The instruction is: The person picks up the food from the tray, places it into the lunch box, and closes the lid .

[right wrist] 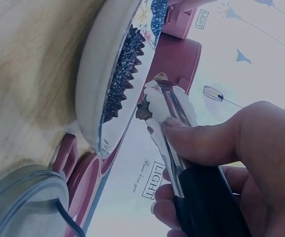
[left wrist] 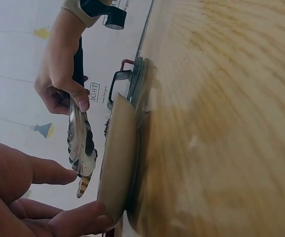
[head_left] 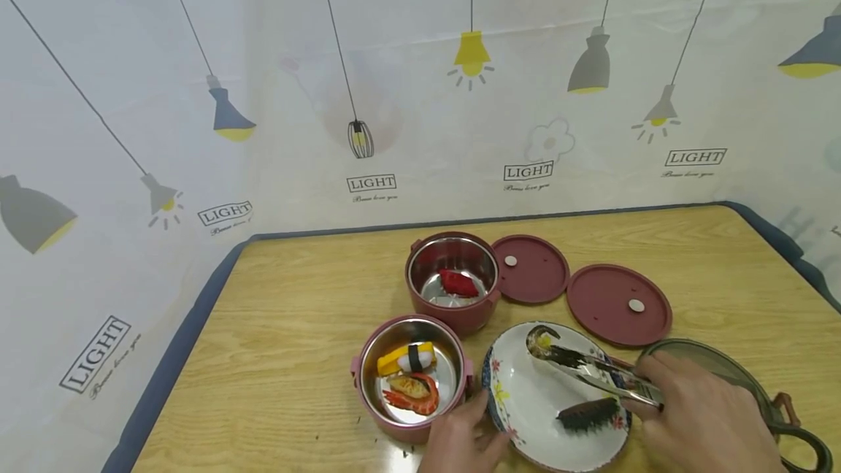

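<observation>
My right hand [head_left: 709, 407] grips metal tongs [right wrist: 172, 103] with dark handles, held above a white floral plate [head_left: 532, 393]. Between the tong tips is a dark, curved food piece [head_left: 542, 339] with a yellow-brown striped end; its exact kind is unclear. On the plate lies a dark, spiky sea cucumber [head_left: 588, 414]. Extended fingers of my left hand [head_left: 463, 440] touch the plate's left side. Just left of it, a pink pot [head_left: 401, 428] holds egg sushi [head_left: 407, 358], a red shrimp [head_left: 420, 404] and a mussel-like piece [head_left: 407, 385].
Behind stands a maroon pot [head_left: 453, 316] with a red piece [head_left: 458, 283] inside. Two maroon lids [head_left: 532, 268] lie to its right. A glass lid or pan [head_left: 712, 363] with a dark handle [head_left: 804, 440] sits beyond my right hand. A printed curtain [head_left: 420, 93] surrounds the table.
</observation>
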`<action>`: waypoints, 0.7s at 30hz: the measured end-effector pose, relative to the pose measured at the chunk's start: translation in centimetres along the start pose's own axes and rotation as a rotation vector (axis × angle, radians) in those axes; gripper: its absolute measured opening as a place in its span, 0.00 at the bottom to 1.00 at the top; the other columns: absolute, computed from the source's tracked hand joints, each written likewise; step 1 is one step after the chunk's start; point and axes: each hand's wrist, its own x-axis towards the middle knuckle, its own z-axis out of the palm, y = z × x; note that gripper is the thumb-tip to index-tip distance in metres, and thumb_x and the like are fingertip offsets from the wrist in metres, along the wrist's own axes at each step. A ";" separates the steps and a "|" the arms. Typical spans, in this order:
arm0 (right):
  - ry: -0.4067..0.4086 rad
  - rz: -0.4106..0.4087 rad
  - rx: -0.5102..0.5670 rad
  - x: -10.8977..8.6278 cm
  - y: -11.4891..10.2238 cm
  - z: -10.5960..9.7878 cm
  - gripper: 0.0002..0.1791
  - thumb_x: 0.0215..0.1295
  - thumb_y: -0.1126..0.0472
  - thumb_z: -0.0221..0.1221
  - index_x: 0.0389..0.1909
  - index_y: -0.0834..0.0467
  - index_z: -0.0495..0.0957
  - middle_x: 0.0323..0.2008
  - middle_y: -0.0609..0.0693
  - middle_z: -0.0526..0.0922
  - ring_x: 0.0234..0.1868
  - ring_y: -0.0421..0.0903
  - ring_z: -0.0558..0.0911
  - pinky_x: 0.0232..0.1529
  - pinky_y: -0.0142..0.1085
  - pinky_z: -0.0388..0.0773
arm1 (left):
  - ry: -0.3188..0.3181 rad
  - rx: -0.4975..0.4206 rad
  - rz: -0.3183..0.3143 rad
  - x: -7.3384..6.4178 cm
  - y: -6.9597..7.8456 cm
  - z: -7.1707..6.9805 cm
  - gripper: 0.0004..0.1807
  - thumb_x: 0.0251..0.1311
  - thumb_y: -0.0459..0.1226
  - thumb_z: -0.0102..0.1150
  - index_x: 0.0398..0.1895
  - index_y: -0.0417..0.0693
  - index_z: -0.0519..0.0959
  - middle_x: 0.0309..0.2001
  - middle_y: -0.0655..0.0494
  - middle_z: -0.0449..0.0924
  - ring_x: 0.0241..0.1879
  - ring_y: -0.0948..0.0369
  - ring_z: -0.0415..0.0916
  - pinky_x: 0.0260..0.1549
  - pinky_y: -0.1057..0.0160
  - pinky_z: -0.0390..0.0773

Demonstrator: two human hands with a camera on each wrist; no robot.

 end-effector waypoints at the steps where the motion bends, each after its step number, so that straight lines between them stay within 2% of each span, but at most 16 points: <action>1: 0.007 -0.002 0.000 0.0 0.0 -0.1 0.15 0.49 0.50 0.74 0.35 0.49 0.82 0.30 0.45 0.82 0.24 0.42 0.76 0.20 0.45 0.73 | -0.003 -0.009 0.006 0.0 0.1 -0.2 0.31 0.58 0.39 0.71 0.63 0.32 0.76 0.53 0.40 0.85 0.45 0.60 0.86 0.35 0.74 0.83; 6: 0.063 -0.044 -0.013 0.1 -0.2 -0.4 0.16 0.46 0.50 0.76 0.31 0.48 0.81 0.27 0.44 0.81 0.22 0.39 0.72 0.18 0.41 0.70 | 0.021 -0.003 0.056 -0.3 0.6 -1.1 0.27 0.57 0.34 0.70 0.60 0.34 0.78 0.49 0.41 0.87 0.41 0.60 0.88 0.33 0.76 0.82; 11: 0.148 -0.116 -0.018 0.4 -0.6 -1.1 0.18 0.41 0.49 0.78 0.29 0.47 0.80 0.24 0.41 0.78 0.22 0.38 0.73 0.18 0.40 0.71 | 0.019 -0.028 0.028 0.1 1.5 -2.7 0.25 0.58 0.33 0.69 0.58 0.30 0.79 0.45 0.41 0.88 0.38 0.59 0.88 0.32 0.75 0.82; 15: 0.194 -0.163 -0.008 0.7 -1.1 -1.7 0.19 0.39 0.49 0.79 0.26 0.46 0.78 0.21 0.38 0.74 0.22 0.36 0.71 0.18 0.37 0.67 | -0.001 -0.060 -0.031 0.5 2.1 -3.9 0.24 0.59 0.33 0.68 0.57 0.30 0.79 0.51 0.40 0.85 0.40 0.59 0.88 0.34 0.72 0.84; 17: 0.205 -0.180 -0.008 0.8 -1.3 -2.0 0.19 0.38 0.49 0.79 0.26 0.46 0.78 0.21 0.38 0.73 0.22 0.36 0.71 0.18 0.36 0.66 | -0.018 -0.078 -0.081 0.7 2.4 -4.3 0.24 0.60 0.34 0.68 0.58 0.32 0.79 0.51 0.42 0.85 0.40 0.61 0.86 0.35 0.72 0.84; 19: 0.209 -0.187 -0.006 1.1 -1.5 -2.2 0.18 0.39 0.49 0.78 0.26 0.46 0.77 0.22 0.38 0.75 0.24 0.38 0.73 0.18 0.37 0.67 | -0.007 -0.049 -0.071 0.9 2.6 -4.6 0.22 0.60 0.34 0.68 0.56 0.33 0.80 0.48 0.45 0.86 0.39 0.64 0.84 0.35 0.72 0.84; 21: 0.202 -0.189 -0.006 1.3 -1.7 -2.5 0.17 0.41 0.49 0.77 0.26 0.46 0.77 0.23 0.39 0.76 0.25 0.39 0.74 0.19 0.38 0.67 | 0.017 -0.022 -0.034 1.0 2.7 -4.8 0.19 0.60 0.34 0.68 0.53 0.35 0.82 0.43 0.48 0.86 0.39 0.65 0.83 0.34 0.71 0.82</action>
